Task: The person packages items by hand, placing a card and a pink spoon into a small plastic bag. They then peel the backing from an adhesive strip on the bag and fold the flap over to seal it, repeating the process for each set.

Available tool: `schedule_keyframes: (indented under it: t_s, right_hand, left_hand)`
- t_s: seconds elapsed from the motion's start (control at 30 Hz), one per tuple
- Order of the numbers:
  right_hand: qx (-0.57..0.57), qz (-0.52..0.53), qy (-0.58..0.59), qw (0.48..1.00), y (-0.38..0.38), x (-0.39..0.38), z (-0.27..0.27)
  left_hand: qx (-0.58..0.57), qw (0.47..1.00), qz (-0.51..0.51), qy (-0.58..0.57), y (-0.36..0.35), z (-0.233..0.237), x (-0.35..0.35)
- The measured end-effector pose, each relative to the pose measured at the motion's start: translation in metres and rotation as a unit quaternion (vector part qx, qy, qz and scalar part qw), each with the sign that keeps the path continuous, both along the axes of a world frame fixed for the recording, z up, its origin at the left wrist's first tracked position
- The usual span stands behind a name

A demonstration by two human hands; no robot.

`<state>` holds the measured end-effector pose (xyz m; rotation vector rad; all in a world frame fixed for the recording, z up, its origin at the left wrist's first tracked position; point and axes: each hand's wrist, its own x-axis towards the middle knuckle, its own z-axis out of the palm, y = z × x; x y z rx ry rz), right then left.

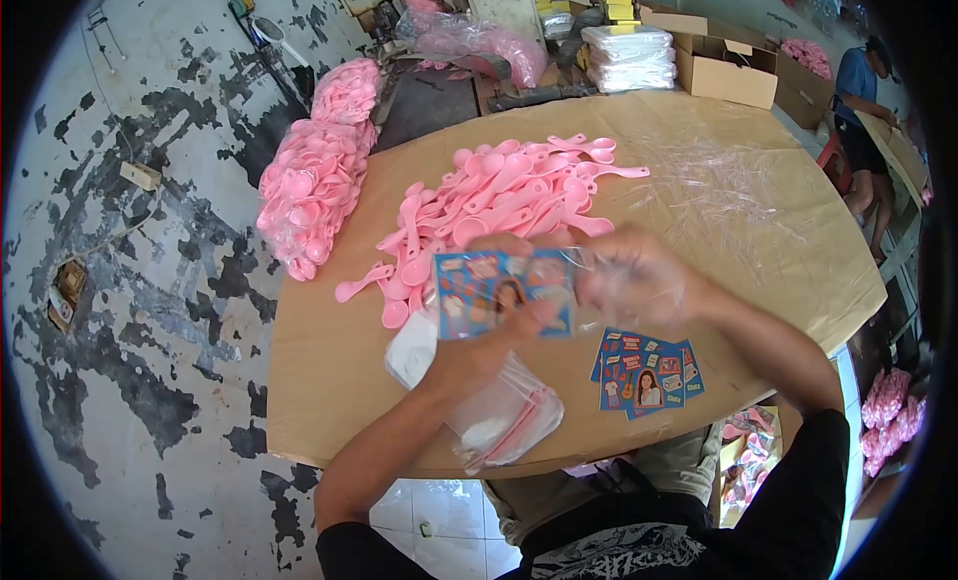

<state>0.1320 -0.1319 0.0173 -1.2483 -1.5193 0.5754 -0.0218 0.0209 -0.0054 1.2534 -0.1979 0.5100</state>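
My left hand [489, 346] is closed on a blue printed card [464, 291], its thumb over the card's front. Beside the card's right edge, my right hand [639, 276] holds a clear plastic bag [649, 296], blurred by motion. Behind both hands lies a heap of pink plastic spoons [499, 196]. A stack of clear bags [509, 420] rests on the table under my left forearm. More blue cards [644, 376] lie fanned out below my right hand.
Packed pink spoons [314, 186] stand at the table's left edge. Thin plastic strips [723, 181] are scattered on the brown table [798, 251]. Behind are wrapped stacks [631, 56] and a cardboard box [733, 71]. Another person [860, 111] is at the far right.
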Motion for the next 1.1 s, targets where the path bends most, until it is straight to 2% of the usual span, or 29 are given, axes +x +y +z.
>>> schedule_keyframes:
  t_s: [0.07, 0.13, 0.2, 0.23, 0.33, 0.43, 0.53, 0.63, 0.73, 0.83, 0.93, 1.03, 1.1]
  right_hand:
    - [-0.082, -0.125, -0.039, 0.988, 0.014, 0.042, 0.007]
    - [-0.126, -0.296, -0.259, 0.911, 0.034, 0.099, -0.002]
    - [-0.127, -0.363, -0.384, 0.839, 0.038, 0.142, -0.044]
    - [-0.125, -0.394, -0.442, 0.796, 0.042, 0.148, -0.047]
    - [-0.145, -0.405, -0.448, 0.784, 0.035, 0.141, -0.051]
    - [-0.231, -0.361, -0.423, 0.798, 0.026, 0.132, -0.027]
    - [-0.256, -0.362, -0.318, 0.838, 0.019, 0.124, -0.008]
    - [-0.212, -0.353, -0.255, 0.875, 0.0, 0.103, 0.013]
    - [0.006, -0.294, -0.218, 0.931, -0.007, 0.091, 0.003]
    - [-0.055, -0.219, -0.181, 0.957, -0.018, 0.065, 0.017]
    - [-0.026, -0.139, -0.03, 0.99, -0.021, 0.051, 0.012]
    - [-0.065, -0.154, -0.078, 0.983, -0.023, 0.032, 0.019]
    - [-0.044, -0.166, -0.076, 0.982, -0.021, 0.022, 0.013]
  left_hand:
    - [-0.017, 0.998, 0.05, -0.032, 0.012, 0.005, 0.007]
    - [-0.027, 0.995, 0.091, -0.032, 0.017, 0.01, 0.008]
    - [-0.024, 0.992, 0.127, -0.009, 0.019, 0.016, 0.009]
    - [-0.023, 0.993, 0.118, -0.014, 0.021, 0.016, 0.009]
    - [-0.01, 0.995, 0.096, -0.027, 0.028, 0.013, 0.009]
    - [-0.007, 0.995, 0.083, -0.049, 0.032, 0.011, 0.009]
    - [-0.021, 0.994, 0.085, -0.058, 0.035, 0.011, 0.01]
    - [-0.023, 0.994, 0.102, -0.044, 0.039, 0.011, 0.009]
    - [-0.02, 0.994, 0.106, -0.029, 0.04, 0.013, 0.009]
    - [-0.037, 0.992, 0.117, -0.022, 0.041, 0.014, 0.009]
    - [-0.054, 0.993, 0.104, -0.019, 0.04, 0.013, 0.009]
    - [-0.05, 0.995, 0.082, -0.022, 0.04, 0.008, 0.012]
    - [-0.059, 0.997, 0.054, -0.017, 0.031, 0.005, 0.012]
